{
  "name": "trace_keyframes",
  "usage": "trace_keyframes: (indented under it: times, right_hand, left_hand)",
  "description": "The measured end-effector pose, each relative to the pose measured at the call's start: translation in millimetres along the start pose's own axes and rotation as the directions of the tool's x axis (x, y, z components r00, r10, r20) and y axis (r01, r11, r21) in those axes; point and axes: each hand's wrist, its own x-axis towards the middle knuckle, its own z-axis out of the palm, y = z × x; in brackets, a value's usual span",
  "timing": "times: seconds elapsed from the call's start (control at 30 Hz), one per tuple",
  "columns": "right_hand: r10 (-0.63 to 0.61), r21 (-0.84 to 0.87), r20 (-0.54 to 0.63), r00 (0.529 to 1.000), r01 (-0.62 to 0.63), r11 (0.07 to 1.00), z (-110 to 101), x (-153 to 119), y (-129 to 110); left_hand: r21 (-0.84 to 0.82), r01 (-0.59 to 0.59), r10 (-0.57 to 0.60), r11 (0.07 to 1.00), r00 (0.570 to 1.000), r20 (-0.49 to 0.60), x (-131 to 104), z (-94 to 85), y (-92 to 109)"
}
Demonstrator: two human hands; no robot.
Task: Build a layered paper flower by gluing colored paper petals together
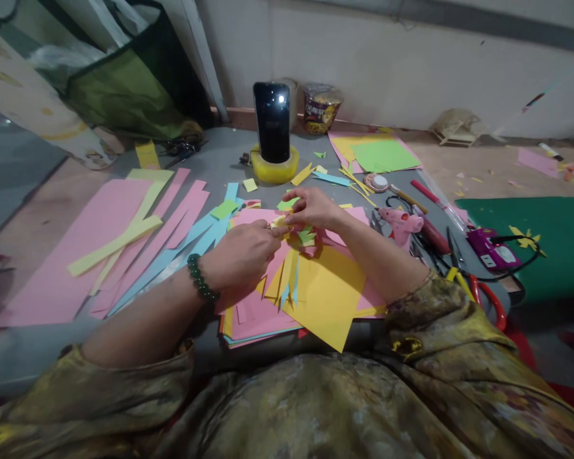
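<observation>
My left hand (243, 252), with a dark green bead bracelet (201, 278) at its wrist, is closed over the stack of pink paper (262, 324). My right hand (313, 209) meets it from the other side, thumb and fingers bent together. Between the fingertips of both hands shows a small pale yellow paper piece (279, 222), partly hidden by the fingers. Just below the hands lie green paper scraps (307, 238), narrow blue and yellow strips (291, 280) and a larger orange-yellow sheet (332, 293).
Pink sheets (76, 248) and blue strips (172, 264) spread to the left. A phone (272, 121) stands in a yellow holder (274, 167) at the back. On the right are a pink glue gun (401, 224), red-handled scissors (492, 303) and a purple box (494, 250) with a cable.
</observation>
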Motion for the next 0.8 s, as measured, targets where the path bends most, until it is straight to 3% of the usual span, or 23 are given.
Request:
trace_keyframes:
  times: [0.43,0.63,0.8]
  right_hand:
    - [-0.029,-0.032,0.067,0.997,0.031,0.999,4.6,-8.0,-11.1]
    - [-0.101,-0.192,0.006,0.995,0.100,0.976,5.2,-9.0,-10.5]
    - [-0.184,-0.216,0.036,0.982,0.187,0.958,2.3,-4.9,-2.4]
  left_hand:
    - [0.045,0.023,-0.025,0.999,0.999,0.032,5.4,3.8,1.8]
    - [0.035,-0.026,0.027,0.999,0.999,-0.028,7.3,7.7,-1.1]
    - [-0.046,-0.017,0.011,0.999,0.993,-0.117,0.9,-4.4,-5.8]
